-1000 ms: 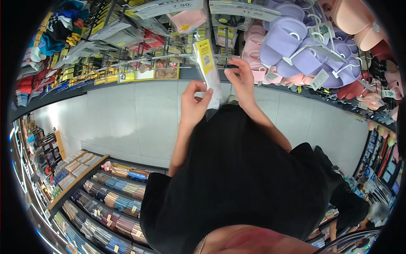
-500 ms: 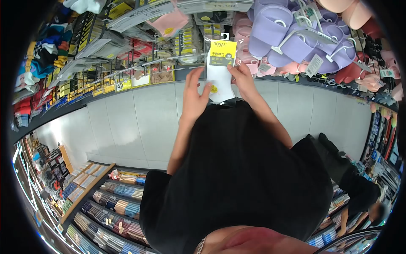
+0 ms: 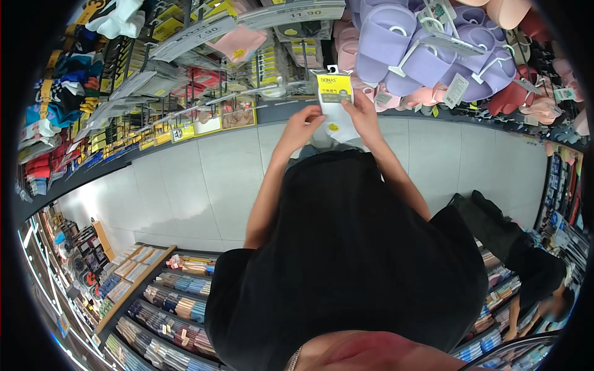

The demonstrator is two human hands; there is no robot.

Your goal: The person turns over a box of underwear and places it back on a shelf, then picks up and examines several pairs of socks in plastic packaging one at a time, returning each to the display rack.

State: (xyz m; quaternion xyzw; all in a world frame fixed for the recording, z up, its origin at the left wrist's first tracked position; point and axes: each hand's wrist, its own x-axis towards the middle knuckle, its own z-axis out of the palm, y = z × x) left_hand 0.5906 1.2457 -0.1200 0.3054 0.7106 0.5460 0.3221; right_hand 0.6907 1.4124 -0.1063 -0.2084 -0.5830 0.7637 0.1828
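Note:
A pack of white socks (image 3: 334,112) with a yellow and grey header card and a hang hook is held upright in front of my chest, close to the shelf. My right hand (image 3: 364,121) grips its right side, the thumb lying across the front below the card. My left hand (image 3: 301,128) is at the left edge, its thumb and fingers drawn together on the clear wrapper. The back of the pack is hidden.
Purple slippers (image 3: 427,52) hang at the upper right. Packed socks (image 3: 269,68) hang on hooks at the upper left, under price rails (image 3: 297,17). Behind me stand shelves of folded goods (image 3: 167,309). Another person (image 3: 535,272) bends at the lower right.
The pack has moved slightly right and down in view. My left hand, fingers spread before, has closed in on the pack's left edge. The other person's arms have shifted slightly.

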